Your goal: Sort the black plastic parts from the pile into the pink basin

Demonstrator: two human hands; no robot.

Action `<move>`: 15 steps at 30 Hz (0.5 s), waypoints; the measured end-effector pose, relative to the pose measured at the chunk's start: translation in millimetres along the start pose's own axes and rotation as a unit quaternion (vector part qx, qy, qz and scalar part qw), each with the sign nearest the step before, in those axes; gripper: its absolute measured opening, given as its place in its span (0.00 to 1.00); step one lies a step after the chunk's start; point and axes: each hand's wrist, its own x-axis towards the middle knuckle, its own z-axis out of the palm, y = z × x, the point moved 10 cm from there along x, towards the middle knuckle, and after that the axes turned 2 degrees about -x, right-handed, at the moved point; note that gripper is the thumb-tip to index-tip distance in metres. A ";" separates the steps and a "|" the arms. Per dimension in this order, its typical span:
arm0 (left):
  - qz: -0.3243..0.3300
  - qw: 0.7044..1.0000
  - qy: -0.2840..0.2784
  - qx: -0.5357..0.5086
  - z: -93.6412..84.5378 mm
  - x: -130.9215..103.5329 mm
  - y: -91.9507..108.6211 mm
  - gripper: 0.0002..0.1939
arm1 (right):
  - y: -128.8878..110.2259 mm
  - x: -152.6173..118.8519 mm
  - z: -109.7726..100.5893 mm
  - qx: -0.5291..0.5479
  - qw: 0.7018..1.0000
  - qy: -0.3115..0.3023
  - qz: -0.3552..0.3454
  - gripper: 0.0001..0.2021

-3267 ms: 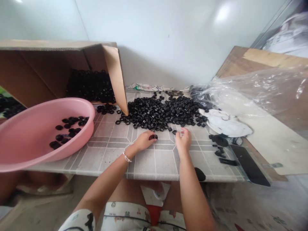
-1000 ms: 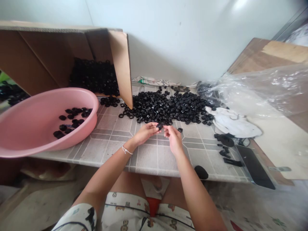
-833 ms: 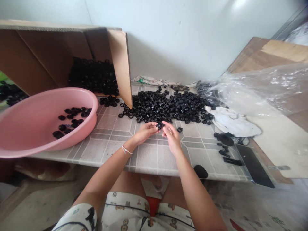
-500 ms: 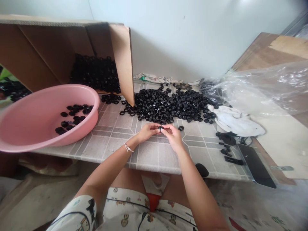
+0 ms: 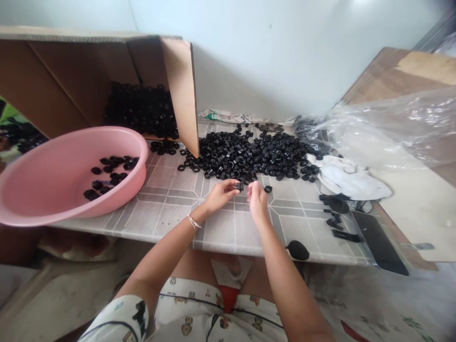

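Note:
My left hand [image 5: 218,196] pinches a small black plastic ring [image 5: 240,186] between thumb and fingertips, just above the checked tablecloth [image 5: 221,232]. Slightly to the right, my right hand [image 5: 258,200] is closed with the fingers curled in; whatever may be in it is hidden. The two hands are apart. Behind them spreads a heap of black plastic rings [image 5: 249,156], and a single loose ring [image 5: 268,189] lies just right of my right hand.
At left stands a pink tub [image 5: 143,161] with several black pieces [image 5: 113,176] inside. Behind it, a cardboard box [image 5: 182,90] on its side holds more rings. On the right lie a white cloth [image 5: 351,180], a dark flat slab [image 5: 379,242] and a round black piece [image 5: 298,250] near the table edge.
My hands were together around the small black ring; now my right hand has drawn away to the right and its fingers have curled. The ring stays in my left hand.

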 end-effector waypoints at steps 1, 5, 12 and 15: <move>-0.009 1.000 0.009 -0.008 -3.9 0.3 -1.4 0.18 | -2.8 -0.5 4.8 0.019 0.999 -0.030 -0.018 0.25; -0.018 1.000 -0.009 -0.019 -5.3 -0.6 1.9 0.17 | -11.6 -6.4 18.2 0.004 0.990 -0.112 -0.081 0.18; 0.011 0.998 -0.060 0.019 5.8 -3.0 12.5 0.16 | -9.0 -9.3 18.5 -0.044 0.990 -0.124 -0.059 0.19; 0.023 0.997 -0.065 0.029 7.7 -3.5 14.8 0.16 | -13.0 -8.5 12.1 -0.062 0.992 -0.088 -0.068 0.21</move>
